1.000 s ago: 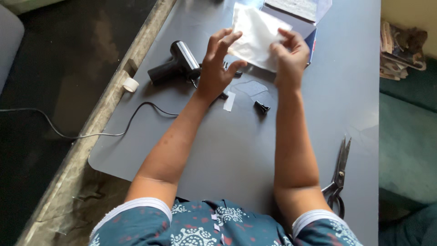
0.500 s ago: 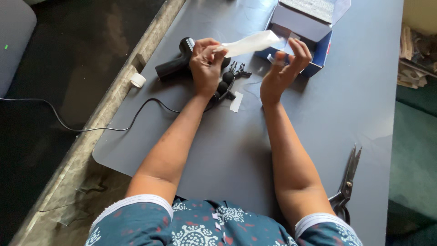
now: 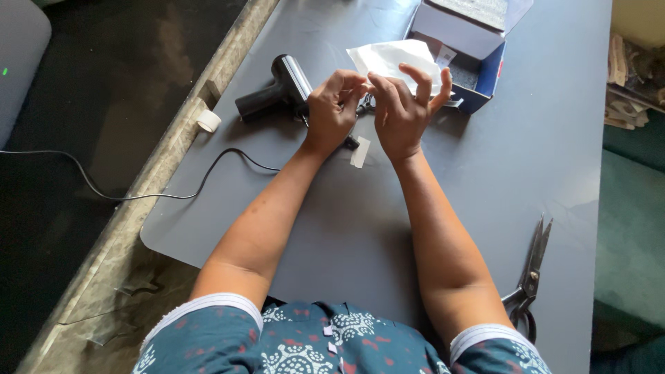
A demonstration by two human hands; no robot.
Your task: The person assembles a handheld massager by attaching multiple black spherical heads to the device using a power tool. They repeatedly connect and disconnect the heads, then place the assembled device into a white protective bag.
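White plastic bag (image 3: 395, 59) pinched at its near edge between both hands, held low over the grey table mat (image 3: 485, 180), just in front of the open blue and white box (image 3: 471, 41). Left hand (image 3: 332, 111) curled, thumb and forefinger pressed together on the bag's edge, other fingers folded in; right hand (image 3: 402, 114) gripping beside it with thumb and forefinger, remaining fingers (image 3: 422, 76) spread and raised. Compared with a second ago: bag then held up flat and wide between separated hands, then stretched into a thin strip; now hands drawn close together, nearly touching, bag bunched behind them — apparently being gathered or folded small. Black hair dryer (image 3: 280, 86) lying just left of the left hand, its cord (image 3: 159, 194) trailing off the mat's left edge over the stone ledge (image 3: 159, 180), where a small roll of tape (image 3: 208, 121) sits. Small white slip (image 3: 360, 152) flat on the mat under the wrists. Scissors (image 3: 530, 277) well apart at lower right, near the mat's right edge. Broad bare mat between forearms and scissors; less room on the left, with dryer and cord close by
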